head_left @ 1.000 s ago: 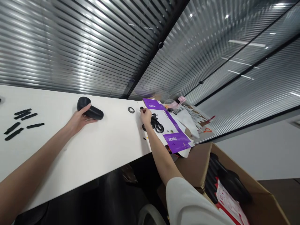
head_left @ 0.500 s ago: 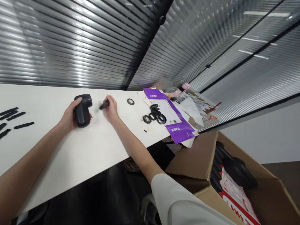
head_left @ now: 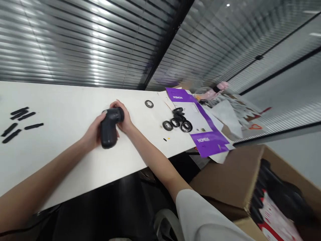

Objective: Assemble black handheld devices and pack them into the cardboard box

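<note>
A black pistol-shaped housing [head_left: 108, 130] is held above the white table, its thick grip hanging down. My left hand [head_left: 94, 132] is wrapped around that grip from the left. At the short nozzle end, my right hand [head_left: 124, 118] presses a black ring [head_left: 120, 114] against the opening, with fingers curled around it. Whether the ring is seated or merely touching is hard to tell. A similar flat ring [head_left: 149, 104] lies alone to the right, and several more black rings [head_left: 186, 126] sit in a cluster beyond it.
Several flat black strips [head_left: 34, 126] lie on the left of the white table [head_left: 62, 103]. Purple-and-white packaging [head_left: 210, 142] covers its right end, near orange-handled scissors [head_left: 255, 127]. Below right stands an open cardboard box [head_left: 230, 175] containing black parts [head_left: 283, 194].
My right hand has brought the black ring from apart to against the housing's nozzle end. The view has shifted, and both hands are now close together.
</note>
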`<move>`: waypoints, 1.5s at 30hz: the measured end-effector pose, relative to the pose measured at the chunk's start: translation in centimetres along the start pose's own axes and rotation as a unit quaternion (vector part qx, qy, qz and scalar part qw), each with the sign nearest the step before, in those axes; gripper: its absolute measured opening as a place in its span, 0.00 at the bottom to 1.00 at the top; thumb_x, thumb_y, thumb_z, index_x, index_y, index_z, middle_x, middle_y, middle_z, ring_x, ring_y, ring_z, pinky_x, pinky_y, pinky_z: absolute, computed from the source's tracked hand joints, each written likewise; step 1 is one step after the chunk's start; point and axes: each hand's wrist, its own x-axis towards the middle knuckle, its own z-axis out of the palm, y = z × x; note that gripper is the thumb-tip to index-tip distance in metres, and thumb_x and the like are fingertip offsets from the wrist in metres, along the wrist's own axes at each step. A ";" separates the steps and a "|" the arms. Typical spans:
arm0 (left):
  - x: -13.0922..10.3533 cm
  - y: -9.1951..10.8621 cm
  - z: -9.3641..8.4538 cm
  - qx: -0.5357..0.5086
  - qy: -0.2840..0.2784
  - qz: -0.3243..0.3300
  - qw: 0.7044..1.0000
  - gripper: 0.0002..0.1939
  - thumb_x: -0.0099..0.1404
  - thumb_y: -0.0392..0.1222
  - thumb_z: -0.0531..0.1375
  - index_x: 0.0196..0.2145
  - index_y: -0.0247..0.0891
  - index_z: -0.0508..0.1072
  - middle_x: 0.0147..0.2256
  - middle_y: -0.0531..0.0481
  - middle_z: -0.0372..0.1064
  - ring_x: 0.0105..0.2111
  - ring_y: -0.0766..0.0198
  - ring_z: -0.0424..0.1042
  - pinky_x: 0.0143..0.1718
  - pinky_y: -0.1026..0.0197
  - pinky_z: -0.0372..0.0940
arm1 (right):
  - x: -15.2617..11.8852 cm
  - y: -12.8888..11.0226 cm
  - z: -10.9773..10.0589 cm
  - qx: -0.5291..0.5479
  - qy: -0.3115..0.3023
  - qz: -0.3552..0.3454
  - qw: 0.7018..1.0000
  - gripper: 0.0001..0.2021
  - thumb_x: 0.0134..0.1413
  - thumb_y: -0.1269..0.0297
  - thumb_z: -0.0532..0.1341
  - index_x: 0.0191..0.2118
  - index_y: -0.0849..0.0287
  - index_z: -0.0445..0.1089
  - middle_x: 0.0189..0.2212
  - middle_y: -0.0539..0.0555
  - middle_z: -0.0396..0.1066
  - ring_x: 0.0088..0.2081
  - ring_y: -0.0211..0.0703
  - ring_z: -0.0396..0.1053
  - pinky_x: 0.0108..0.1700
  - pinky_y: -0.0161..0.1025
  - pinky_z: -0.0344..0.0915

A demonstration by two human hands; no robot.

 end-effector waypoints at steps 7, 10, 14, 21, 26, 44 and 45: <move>0.4 0.0 -0.2 0.005 0.003 0.009 1.000 0.34 0.73 0.72 0.55 0.37 0.35 0.79 0.24 0.40 0.75 0.22 0.55 0.76 0.27 0.57 0.73 | 0.1 -0.3 -0.4 0.012 0.018 0.049 0.999 0.29 0.59 0.31 0.66 0.28 0.54 0.66 0.21 0.44 0.60 0.18 0.34 0.54 0.17 0.35 0.51; 0.8 0.1 -0.8 -0.024 0.009 0.014 1.000 0.33 0.74 0.72 0.55 0.39 0.36 0.79 0.25 0.41 0.75 0.22 0.56 0.76 0.26 0.58 0.73 | 0.4 0.2 -0.7 0.020 0.022 0.043 0.999 0.31 0.56 0.28 0.68 0.29 0.54 0.67 0.19 0.43 0.58 0.16 0.32 0.50 0.14 0.35 0.48; 1.2 -0.1 -0.9 -0.041 -0.002 0.012 0.999 0.33 0.75 0.71 0.56 0.40 0.36 0.79 0.27 0.41 0.76 0.22 0.59 0.75 0.25 0.59 0.71 | 0.6 0.4 -0.9 0.010 0.020 0.021 1.000 0.30 0.53 0.29 0.71 0.31 0.55 0.70 0.22 0.45 0.64 0.17 0.33 0.56 0.13 0.35 0.50; 1.2 0.3 -0.4 -0.068 0.006 0.005 0.998 0.34 0.80 0.68 0.49 0.43 0.33 0.78 0.28 0.43 0.75 0.20 0.61 0.73 0.20 0.61 0.67 | 0.5 0.3 -1.2 0.000 -0.001 0.033 0.999 0.26 0.52 0.35 0.74 0.31 0.56 0.73 0.24 0.47 0.67 0.20 0.36 0.63 0.15 0.36 0.58; 1.2 0.4 -0.4 -0.063 0.012 -0.011 0.998 0.35 0.78 0.70 0.51 0.37 0.33 0.77 0.24 0.44 0.72 0.18 0.61 0.71 0.21 0.60 0.67 | 0.7 0.7 -1.2 0.007 0.014 0.002 1.000 0.25 0.54 0.39 0.74 0.29 0.56 0.72 0.25 0.47 0.67 0.22 0.36 0.62 0.18 0.35 0.57; 1.0 0.5 0.0 -0.047 0.021 -0.010 0.999 0.37 0.81 0.68 0.45 0.35 0.33 0.75 0.23 0.42 0.71 0.19 0.61 0.71 0.20 0.61 0.67 | 0.3 0.6 -0.8 -0.021 0.001 -0.001 1.000 0.34 0.47 0.25 0.71 0.29 0.57 0.74 0.24 0.48 0.68 0.20 0.35 0.62 0.16 0.35 0.54; 1.0 0.5 -0.1 -0.038 0.019 -0.009 0.999 0.37 0.80 0.69 0.46 0.35 0.33 0.76 0.22 0.42 0.71 0.19 0.60 0.71 0.21 0.61 0.68 | 0.3 0.6 -0.8 -0.022 -0.001 -0.001 1.000 0.34 0.48 0.25 0.70 0.29 0.57 0.74 0.24 0.48 0.69 0.21 0.35 0.63 0.17 0.36 0.55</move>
